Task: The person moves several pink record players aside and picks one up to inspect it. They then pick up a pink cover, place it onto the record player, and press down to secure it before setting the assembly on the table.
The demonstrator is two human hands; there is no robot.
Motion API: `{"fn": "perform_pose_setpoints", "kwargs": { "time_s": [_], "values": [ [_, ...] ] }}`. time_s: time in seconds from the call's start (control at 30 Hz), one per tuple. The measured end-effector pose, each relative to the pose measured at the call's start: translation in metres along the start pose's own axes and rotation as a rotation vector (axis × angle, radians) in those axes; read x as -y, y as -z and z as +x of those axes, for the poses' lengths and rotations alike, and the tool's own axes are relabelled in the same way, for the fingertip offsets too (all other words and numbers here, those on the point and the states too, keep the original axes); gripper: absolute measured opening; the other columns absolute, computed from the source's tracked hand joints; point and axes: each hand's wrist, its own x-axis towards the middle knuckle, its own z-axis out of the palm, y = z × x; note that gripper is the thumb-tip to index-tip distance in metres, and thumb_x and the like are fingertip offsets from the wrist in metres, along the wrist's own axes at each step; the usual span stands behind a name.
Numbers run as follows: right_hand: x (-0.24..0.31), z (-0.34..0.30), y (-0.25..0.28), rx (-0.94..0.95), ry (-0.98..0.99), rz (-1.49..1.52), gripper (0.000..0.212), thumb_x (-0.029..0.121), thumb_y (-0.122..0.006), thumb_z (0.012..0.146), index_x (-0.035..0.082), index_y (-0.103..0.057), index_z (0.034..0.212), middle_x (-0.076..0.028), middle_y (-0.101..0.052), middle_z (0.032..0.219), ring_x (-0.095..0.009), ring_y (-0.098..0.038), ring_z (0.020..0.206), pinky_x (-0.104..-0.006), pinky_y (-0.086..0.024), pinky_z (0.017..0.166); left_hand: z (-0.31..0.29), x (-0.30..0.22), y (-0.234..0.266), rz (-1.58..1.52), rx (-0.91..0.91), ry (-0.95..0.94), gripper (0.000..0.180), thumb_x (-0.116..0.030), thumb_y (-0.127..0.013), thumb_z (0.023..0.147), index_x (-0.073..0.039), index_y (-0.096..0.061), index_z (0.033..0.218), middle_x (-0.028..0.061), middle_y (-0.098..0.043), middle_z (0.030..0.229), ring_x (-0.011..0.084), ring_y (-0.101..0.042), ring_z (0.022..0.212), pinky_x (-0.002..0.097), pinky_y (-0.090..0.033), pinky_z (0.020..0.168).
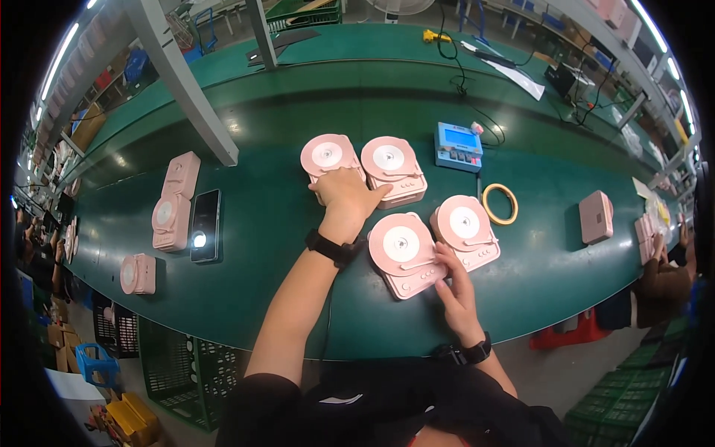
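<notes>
Four-square before me on the green bench are pink toy record players with white discs. My left hand (346, 195) reaches over the front of the rear left player (328, 153), its fingers bent on it and partly hidden. Its thumb stretches to the edge of the rear right player (389, 160). My right hand (458, 296) grips the right edge of the front left player (402, 249), thumb at the near corner and fingers by the tonearm. Just beyond those fingers lies the front right player (465, 223).
A blue device with a screen (458, 145) and a tape roll (500, 204) lie right of the players. Leftward are a phone (206, 226), a small pink player (138, 274) and other pink units (170, 221). A pink box (596, 217) stands right; a metal post (186, 82) rises behind.
</notes>
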Motion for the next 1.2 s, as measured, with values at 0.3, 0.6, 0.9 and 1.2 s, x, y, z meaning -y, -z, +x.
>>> {"fn": "perform_pose_setpoints", "kwargs": {
  "time_s": [0.3, 0.6, 0.9, 1.2],
  "values": [
    [-0.005, 0.007, -0.014, -0.038, -0.142, 0.042, 0.055, 0.008, -0.051, 0.085, -0.001, -0.035, 0.136, -0.016, -0.033, 0.143, -0.025, -0.027, 0.135, -0.0349, -0.018, 0.11, -0.008, 0.005, 0.01, -0.044, -0.01, -0.024, 0.068, -0.075, -0.06, 0.063, -0.007, -0.068, 0.063, 0.0057, -0.061, 0.054, 0.0206, -0.063, 0.053, 0.0301, -0.048, 0.049],
    [-0.011, 0.01, -0.014, -0.104, -0.216, 0.159, 0.055, 0.003, -0.052, 0.08, -0.002, -0.04, 0.134, -0.015, -0.04, 0.138, -0.023, -0.031, 0.133, -0.0328, -0.02, 0.11, -0.033, 0.067, 0.125, -0.512, 0.17, 0.024, 0.055, -0.05, -0.063, 0.079, 0.005, -0.067, 0.082, 0.0127, -0.065, 0.069, 0.0202, -0.062, 0.063, 0.0308, -0.047, 0.058],
    [-0.017, 0.011, -0.018, -0.198, -0.216, 0.332, 0.056, -0.003, -0.055, 0.073, -0.001, -0.048, 0.128, -0.013, -0.048, 0.131, -0.022, -0.043, 0.124, -0.0311, -0.027, 0.107, -0.05, 0.083, 0.131, -0.992, -0.05, -0.116, 0.048, -0.035, -0.072, 0.075, 0.01, -0.064, 0.089, 0.0166, -0.067, 0.073, 0.0189, -0.066, 0.073, 0.0278, -0.051, 0.065],
    [-0.015, 0.009, -0.016, -0.169, -0.109, 0.143, 0.056, 0.002, -0.058, 0.075, 0.0, -0.045, 0.129, -0.011, -0.049, 0.13, -0.02, -0.043, 0.123, -0.0306, -0.028, 0.106, -0.048, 0.078, 0.128, -0.944, -0.053, -0.155, 0.047, -0.033, -0.072, 0.075, 0.009, -0.063, 0.093, 0.0172, -0.067, 0.075, 0.0202, -0.067, 0.076, 0.0291, -0.051, 0.067]
  ]
}}
